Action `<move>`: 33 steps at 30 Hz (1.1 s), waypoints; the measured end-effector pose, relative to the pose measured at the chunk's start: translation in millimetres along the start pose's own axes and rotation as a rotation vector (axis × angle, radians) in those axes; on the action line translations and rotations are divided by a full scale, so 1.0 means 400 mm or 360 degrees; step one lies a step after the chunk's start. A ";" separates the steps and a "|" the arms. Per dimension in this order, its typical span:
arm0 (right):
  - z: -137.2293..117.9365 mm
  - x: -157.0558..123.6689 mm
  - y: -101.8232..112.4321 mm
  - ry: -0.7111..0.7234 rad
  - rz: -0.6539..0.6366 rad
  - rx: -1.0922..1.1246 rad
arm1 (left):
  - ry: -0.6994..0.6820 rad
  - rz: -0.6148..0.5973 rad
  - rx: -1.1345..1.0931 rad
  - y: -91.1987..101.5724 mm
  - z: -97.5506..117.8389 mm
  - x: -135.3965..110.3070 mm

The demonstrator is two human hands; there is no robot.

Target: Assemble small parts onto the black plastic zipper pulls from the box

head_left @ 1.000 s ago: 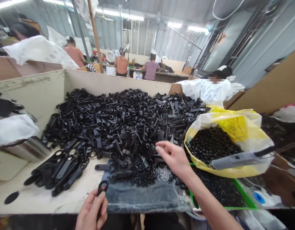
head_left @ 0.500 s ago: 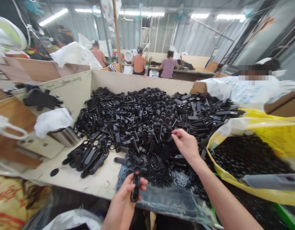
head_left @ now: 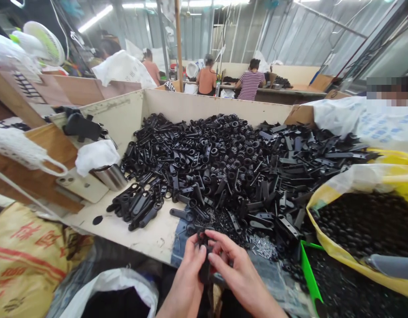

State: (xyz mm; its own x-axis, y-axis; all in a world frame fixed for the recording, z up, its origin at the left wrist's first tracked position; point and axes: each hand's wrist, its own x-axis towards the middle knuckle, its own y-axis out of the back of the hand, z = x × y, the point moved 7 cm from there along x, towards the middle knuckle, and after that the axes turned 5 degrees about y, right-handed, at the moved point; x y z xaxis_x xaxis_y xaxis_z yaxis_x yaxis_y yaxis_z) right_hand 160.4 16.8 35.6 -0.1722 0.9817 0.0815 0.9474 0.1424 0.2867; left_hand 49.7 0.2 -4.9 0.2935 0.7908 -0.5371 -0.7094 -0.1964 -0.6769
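My left hand (head_left: 188,270) is closed around a long black plastic part with a ring-shaped end (head_left: 204,264), low at the front edge of the table. Against the same part, my right hand (head_left: 233,261) has its fingers and thumb closed from the other side; whether a smaller piece sits in them is hidden. Just beyond my hands lie small dark screws (head_left: 207,217) and a heap of silvery pins (head_left: 262,246). A big pile of black plastic parts (head_left: 204,154) fills the bench behind them.
On the left lie a group of black levers (head_left: 135,205), a phone (head_left: 79,187) and a metal cup (head_left: 112,176). To the right stand a yellow bag of black pieces (head_left: 366,221) and a green bin (head_left: 310,271). An open white sack (head_left: 147,287) is below. Several people sit farther back.
My right hand has come back from the pile to my left hand and now touches the black part. The view has swung, so the bench appears shifted rightward.
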 end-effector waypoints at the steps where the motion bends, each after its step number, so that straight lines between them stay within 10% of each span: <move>1: -0.001 -0.005 -0.007 0.0076 0.0078 -0.0111 | -0.0031 0.0014 -0.0025 0.004 -0.004 0.000; 13: -0.061 -0.084 -0.039 0.0840 0.0348 -0.0802 | -0.0016 0.0145 -0.0329 0.021 0.008 0.013; 33: -0.098 -0.096 -0.019 0.1005 0.0356 -0.0884 | 0.0076 0.0205 -0.0087 0.004 0.001 -0.018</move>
State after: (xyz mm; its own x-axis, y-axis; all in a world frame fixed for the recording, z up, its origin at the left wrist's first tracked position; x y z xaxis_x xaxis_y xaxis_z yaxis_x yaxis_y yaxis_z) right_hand 149.1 -26.8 67.8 -0.2709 0.7019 0.6588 0.7363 -0.2898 0.6115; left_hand 46.4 -5.7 -1.8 0.2336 0.7288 -0.6437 -0.7076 -0.3267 -0.6266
